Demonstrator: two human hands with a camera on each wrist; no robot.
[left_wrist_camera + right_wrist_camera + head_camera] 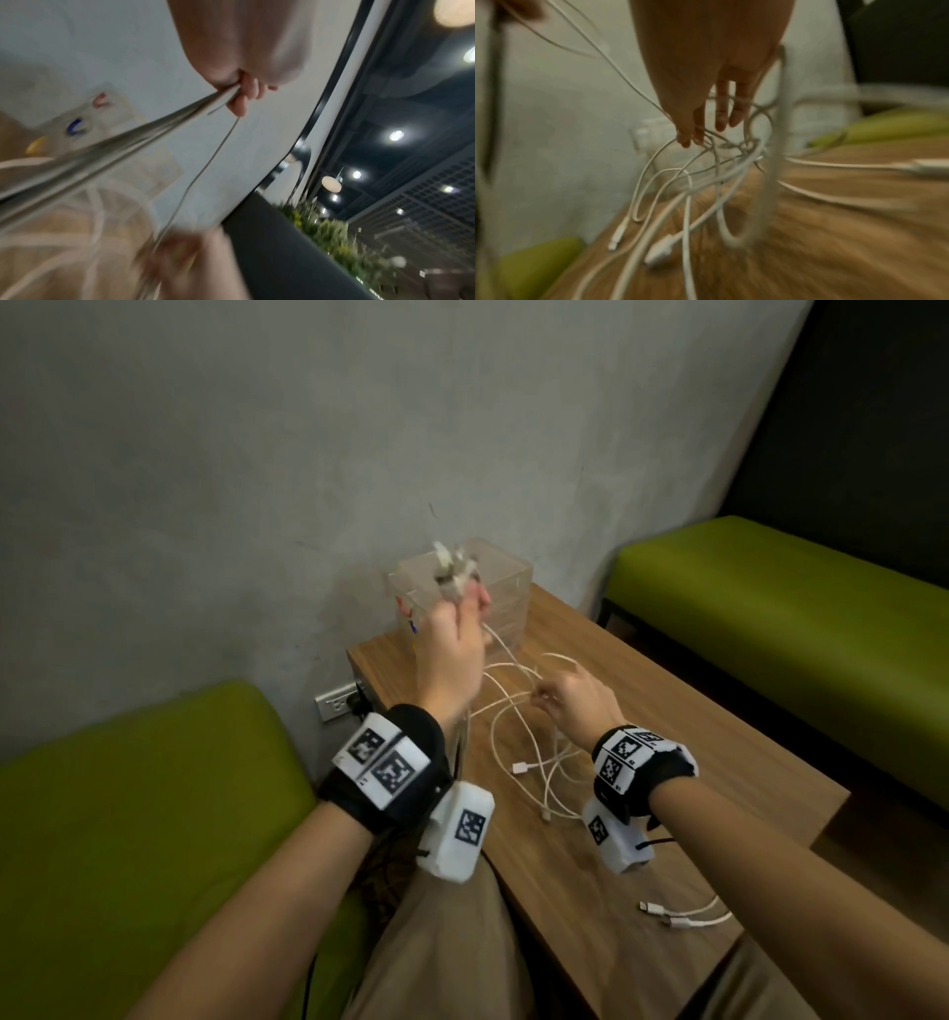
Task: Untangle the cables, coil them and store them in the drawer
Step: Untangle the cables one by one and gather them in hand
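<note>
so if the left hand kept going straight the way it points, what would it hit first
Most likely the clear plastic drawer box right behind it. The left hand, raised and gripping a bundle of white cables, points toward that box and the wall, though depth is hard to judge.

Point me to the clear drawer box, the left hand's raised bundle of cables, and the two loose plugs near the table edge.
clear drawer box (506, 588): head view, its right side wall.
raised bundle of cables (454, 567): head view, plug ends above the fist.
loose plugs (651, 909): head view, the upper plug's tip.
</note>
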